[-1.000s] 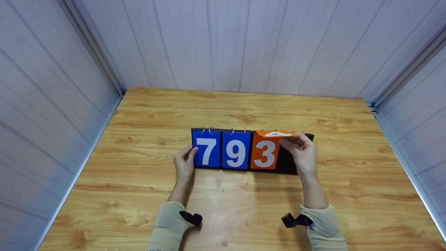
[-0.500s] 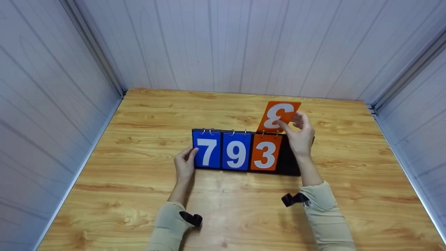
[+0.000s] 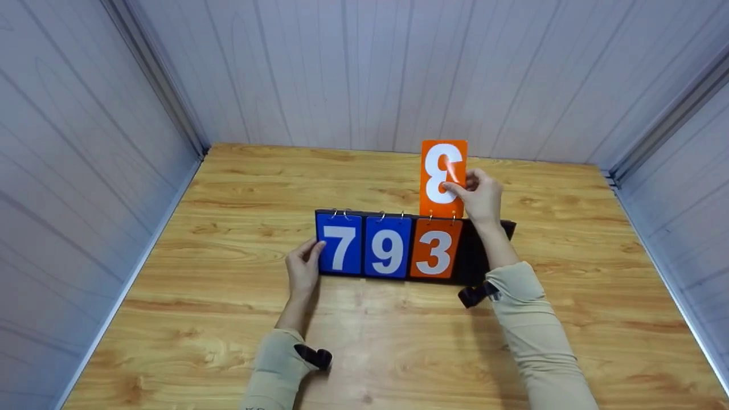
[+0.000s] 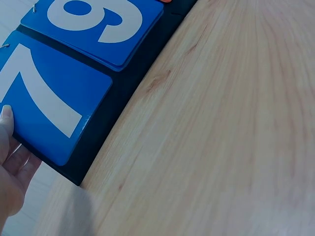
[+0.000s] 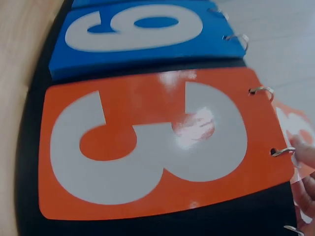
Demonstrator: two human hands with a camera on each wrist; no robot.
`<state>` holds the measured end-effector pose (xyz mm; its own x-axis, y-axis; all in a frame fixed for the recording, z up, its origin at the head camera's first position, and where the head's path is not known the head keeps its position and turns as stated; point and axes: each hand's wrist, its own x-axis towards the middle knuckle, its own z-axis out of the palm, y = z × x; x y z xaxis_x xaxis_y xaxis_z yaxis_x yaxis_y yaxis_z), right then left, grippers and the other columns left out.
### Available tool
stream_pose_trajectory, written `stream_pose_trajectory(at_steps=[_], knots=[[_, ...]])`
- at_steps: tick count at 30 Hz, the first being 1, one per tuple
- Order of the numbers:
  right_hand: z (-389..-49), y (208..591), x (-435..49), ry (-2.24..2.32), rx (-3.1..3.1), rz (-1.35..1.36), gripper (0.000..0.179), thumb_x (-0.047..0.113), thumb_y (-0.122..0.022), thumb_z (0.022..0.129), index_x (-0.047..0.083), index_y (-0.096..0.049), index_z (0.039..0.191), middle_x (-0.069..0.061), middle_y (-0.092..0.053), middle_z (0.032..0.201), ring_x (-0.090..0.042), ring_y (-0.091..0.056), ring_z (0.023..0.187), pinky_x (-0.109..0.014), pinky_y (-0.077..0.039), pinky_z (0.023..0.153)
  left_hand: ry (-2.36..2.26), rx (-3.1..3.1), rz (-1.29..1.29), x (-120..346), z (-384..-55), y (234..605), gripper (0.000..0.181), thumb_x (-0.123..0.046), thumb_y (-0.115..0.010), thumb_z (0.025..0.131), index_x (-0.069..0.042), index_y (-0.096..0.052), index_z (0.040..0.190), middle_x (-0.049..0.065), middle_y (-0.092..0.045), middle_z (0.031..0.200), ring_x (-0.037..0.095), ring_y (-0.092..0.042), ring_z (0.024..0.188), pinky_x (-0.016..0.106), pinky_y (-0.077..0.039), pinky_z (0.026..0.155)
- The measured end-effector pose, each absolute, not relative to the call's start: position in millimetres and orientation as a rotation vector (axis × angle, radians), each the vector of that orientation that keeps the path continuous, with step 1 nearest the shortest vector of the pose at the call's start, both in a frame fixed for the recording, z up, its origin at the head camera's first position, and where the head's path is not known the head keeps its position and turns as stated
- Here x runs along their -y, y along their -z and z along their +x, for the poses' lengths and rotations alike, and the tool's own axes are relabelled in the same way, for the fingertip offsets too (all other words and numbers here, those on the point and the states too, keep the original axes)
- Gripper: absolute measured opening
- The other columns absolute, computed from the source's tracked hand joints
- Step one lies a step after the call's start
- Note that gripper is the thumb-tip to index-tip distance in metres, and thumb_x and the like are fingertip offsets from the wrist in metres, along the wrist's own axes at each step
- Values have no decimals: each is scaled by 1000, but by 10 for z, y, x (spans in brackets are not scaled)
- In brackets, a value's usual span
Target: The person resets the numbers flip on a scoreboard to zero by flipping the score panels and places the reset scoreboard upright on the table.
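in the head view, a black board (image 3: 471, 259) is sitting on the wooden table (image 3: 364, 341), and the left hand (image 3: 302, 270) is holding its left end. the blue 7 card (image 3: 340, 245) is hanging first, the blue 9 card (image 3: 387, 247) is hanging next, and the orange 3 card (image 3: 434, 249) is hanging third. the fourth place is showing plain black where the right arm (image 3: 504, 250) is not hiding it. the right hand (image 3: 483, 196) is pinching a raised orange card (image 3: 435, 171), which is standing up above the orange 3 card and showing an upside-down 3. so i think most of this flip is done, because the card is already standing past the top edge. laying it down behind the board is not yet done, and neither is letting go. in the left wrist view, the thumb is pressing on the 7 card and the other fingers are going behind the board, so that hand is clamping the edge. in the right wrist view, the orange 3 card is lying on the board with little rings (image 5: 284, 150) going through its holes. past the rings, the raised card is peeking out, with the right hand's fingers squeezing it, partly out of sight.
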<state>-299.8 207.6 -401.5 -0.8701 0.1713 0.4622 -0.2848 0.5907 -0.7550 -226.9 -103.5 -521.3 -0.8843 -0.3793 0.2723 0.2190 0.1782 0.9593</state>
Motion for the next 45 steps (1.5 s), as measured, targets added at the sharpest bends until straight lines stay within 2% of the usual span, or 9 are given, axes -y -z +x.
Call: stream_pose_trajectory(at_steps=[5, 9, 12, 18, 22, 31, 37, 41, 45], knots=[[-3079, 4011, -2070, -1134, 2545, -17, 36, 24, -78, 66, -3, -60, 82, -11, -57, 72, -19, -51, 66, -26, -42, 59, 1758, 1996, 133, 1031, -2275, 5215, 17, -6, -64, 80, 6, -67, 92, 17, -65, 86, 11, -59, 72, 17, -47, 63], [-3123, 4035, -2073, -1094, 2712, -65, 33, 23, -79, 66, -1, -58, 76, -7, -52, 66, -16, -47, 59, -25, -39, 54, 1775, 1981, 127, 1025, -2278, 5210, 17, -5, -65, 80, 8, -67, 91, 19, -65, 86, 15, -59, 73, 17, -46, 62], [-3135, 4046, -2090, -1048, 2805, -77, 33, 24, -79, 65, 0, -60, 76, -7, -55, 65, -15, -49, 57, -26, -40, 54, 1787, 1983, 142, 1022, -2284, 5204, 17, -4, -65, 80, 8, -66, 92, 19, -65, 87, 16, -60, 74, 18, -47, 63], [-3101, 4028, -2135, -885, 2862, -67, 44, 32, -73, 72, -5, -63, 95, -18, -62, 85, -27, -57, 74, -38, -46, 67, 1762, 2003, 155, 1000, -2276, 5151, 16, -4, -64, 80, 6, -67, 92, 18, -65, 86, 10, -59, 71, 18, -47, 62], [-2982, 4033, -2127, -928, 2723, -24, 39, 30, -69, 78, -5, -63, 94, -19, -62, 83, -29, -57, 73, -38, -47, 65, 1755, 2011, 171, 1011, -2275, 5160, 16, -5, -65, 80, 6, -67, 92, 18, -65, 87, 14, -60, 74, 19, -48, 64], [-2574, 4158, -2082, -1138, 2205, 88, 20, 14, -69, 77, -3, -65, 86, -14, -61, 80, -25, -56, 71, -34, -45, 63, 1758, 2000, 158, 1029, -2283, 5214, 16, -5, -65, 80, 5, -67, 92, 17, -65, 87, 12, -60, 73, 19, -47, 64], [-2311, 4304, -2064, -1234, 2007, 62, 19, 8, -69, 77, -5, -63, 89, -15, -59, 84, -22, -54, 77, -34, -46, 67, 1807, 1965, 191, 1016, -2289, 5208, 18, -5, -66, 79, 7, -67, 92, 18, -65, 88, 8, -58, 71, 16, -46, 63], [-2170, 4412, -2030, -1289, 1946, 40, 20, 1, -66, 77, -10, -59, 93, -20, -58, 89, -28, -54, 80, -37, -45, 67, 1840, 1953, 184, 998, -2245, 5118, 18, -2, -65, 79, 9, -66, 93, 21, -64, 90, 11, -59, 75, 16, -46, 66], [-2055, 4583, -1995, -1339, 1958, 38, 24, 0, -66, 77, -10, -57, 97, -20, -58, 94, -28, -54, 83, -34, -46, 67, 1844, 1950, 175, 967, -2171, 4983, 17, 2, -63, 79, 12, -64, 93, 24, -63, 90, 15, -59, 76, 18, -47, 66]])
